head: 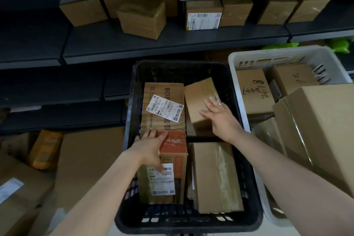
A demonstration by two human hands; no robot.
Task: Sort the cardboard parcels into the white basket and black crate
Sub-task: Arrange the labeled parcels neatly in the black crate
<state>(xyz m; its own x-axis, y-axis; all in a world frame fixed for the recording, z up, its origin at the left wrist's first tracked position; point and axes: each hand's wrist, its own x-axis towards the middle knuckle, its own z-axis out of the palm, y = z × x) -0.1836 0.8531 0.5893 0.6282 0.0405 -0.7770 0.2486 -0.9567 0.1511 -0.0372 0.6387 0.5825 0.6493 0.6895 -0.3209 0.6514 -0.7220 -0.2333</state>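
Observation:
The black crate (132, 90) stands in the middle and holds several cardboard parcels. My left hand (151, 147) grips the top of an orange-and-brown labelled parcel (172, 170) at the crate's near left. Behind it lies a brown parcel with a white label (162, 94). My right hand (220, 117) rests with spread fingers on a tilted plain parcel (199, 94) at the far right of the crate. A taped plain parcel (216, 176) lies at the near right. The white basket (239, 57) to the right holds a parcel with handwriting (252, 92) and others.
A dark shelf (172, 42) behind the crate carries many cardboard boxes, some labelled. A large box (325, 126) leans over the basket at the right. More boxes and a yellow packet (46, 149) lie on the lower left. Green bags (341, 46) show at the far right.

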